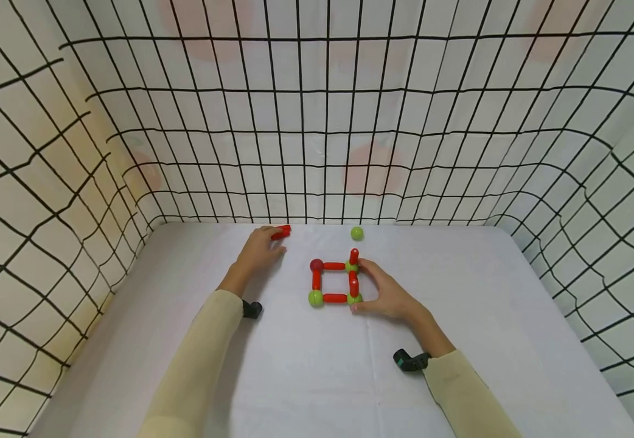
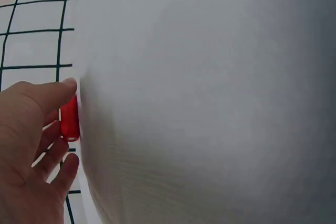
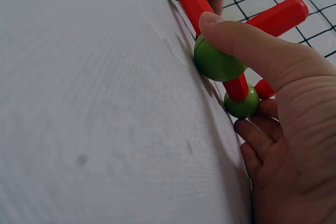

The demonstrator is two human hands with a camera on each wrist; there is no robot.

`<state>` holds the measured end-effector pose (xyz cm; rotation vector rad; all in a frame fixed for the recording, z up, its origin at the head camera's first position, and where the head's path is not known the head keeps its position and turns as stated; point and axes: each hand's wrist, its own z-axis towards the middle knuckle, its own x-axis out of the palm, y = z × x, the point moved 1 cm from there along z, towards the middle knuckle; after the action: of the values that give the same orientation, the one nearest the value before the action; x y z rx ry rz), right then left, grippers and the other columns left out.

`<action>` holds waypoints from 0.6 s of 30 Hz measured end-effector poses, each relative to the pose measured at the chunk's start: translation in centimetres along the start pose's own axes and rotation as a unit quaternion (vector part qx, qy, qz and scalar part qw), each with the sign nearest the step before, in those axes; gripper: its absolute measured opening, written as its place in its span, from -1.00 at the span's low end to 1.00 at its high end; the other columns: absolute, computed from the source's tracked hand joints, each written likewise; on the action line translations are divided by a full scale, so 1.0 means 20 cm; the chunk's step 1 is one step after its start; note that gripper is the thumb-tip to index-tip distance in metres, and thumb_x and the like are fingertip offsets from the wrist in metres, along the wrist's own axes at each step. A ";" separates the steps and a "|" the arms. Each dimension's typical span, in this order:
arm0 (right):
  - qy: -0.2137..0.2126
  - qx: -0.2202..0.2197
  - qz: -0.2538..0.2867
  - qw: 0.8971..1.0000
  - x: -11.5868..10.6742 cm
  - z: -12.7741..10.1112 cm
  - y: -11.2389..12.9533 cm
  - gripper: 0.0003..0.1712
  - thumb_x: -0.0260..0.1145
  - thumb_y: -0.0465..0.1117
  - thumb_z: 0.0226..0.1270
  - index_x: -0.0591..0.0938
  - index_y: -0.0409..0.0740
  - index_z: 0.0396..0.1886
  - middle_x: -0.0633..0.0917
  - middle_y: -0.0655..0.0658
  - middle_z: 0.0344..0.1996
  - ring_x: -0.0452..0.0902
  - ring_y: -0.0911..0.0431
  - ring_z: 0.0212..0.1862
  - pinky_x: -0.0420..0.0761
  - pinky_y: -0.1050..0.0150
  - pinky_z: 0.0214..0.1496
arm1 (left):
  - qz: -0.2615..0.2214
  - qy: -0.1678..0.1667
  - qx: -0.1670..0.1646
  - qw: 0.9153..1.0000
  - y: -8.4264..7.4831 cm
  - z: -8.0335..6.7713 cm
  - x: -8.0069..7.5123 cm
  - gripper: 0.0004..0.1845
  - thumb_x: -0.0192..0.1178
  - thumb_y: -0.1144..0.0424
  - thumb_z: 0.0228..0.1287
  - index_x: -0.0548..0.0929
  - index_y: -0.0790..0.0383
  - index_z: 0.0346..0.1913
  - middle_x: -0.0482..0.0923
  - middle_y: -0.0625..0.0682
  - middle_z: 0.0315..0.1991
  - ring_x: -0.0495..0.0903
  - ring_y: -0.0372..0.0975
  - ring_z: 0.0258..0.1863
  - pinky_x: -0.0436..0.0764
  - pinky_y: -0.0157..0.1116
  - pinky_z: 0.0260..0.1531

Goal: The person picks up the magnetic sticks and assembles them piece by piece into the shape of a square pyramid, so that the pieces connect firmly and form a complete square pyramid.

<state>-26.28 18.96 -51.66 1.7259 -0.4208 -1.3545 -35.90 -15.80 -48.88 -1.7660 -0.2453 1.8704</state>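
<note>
A square of red rods and balls, a ball-and-stick frame [image 1: 335, 298], lies on the white cloth. One corner is a dark red ball [image 1: 316, 265]; the others are green, like the near-left green ball [image 1: 316, 298]. Red rods stand up from both right corners, including an upright rod [image 3: 281, 17]. My right hand [image 1: 385, 295] holds the right side, its thumb on the near green ball [image 3: 218, 61] and fingers by the far one. At the back left, my left hand [image 1: 257, 252] touches a loose red rod [image 2: 70, 121] with its fingers, the thumb apart from it.
A loose green ball [image 1: 357, 233] lies near the back edge, beyond the frame. Black wire grid [image 1: 325, 131] over white cloth walls the back and both sides of the table [image 1: 306, 371].
</note>
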 end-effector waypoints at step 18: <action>0.002 0.008 0.003 1.000 0.01 0.00 0.02 0.35 0.68 0.18 -0.03 0.10 0.04 0.66 0.22 -0.06 0.62 0.01 -0.09 0.66 0.06 -0.22 0.65 | -0.091 0.001 -0.009 0.996 0.00 -0.15 0.01 -0.66 0.36 0.18 0.39 0.72 0.16 0.17 0.71 0.09 0.03 0.61 -0.04 0.02 0.65 -0.09 0.13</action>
<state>-26.07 18.73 -51.49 1.7400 -0.4341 -1.3464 -33.02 -16.31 -49.35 -1.6958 -0.4110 1.7420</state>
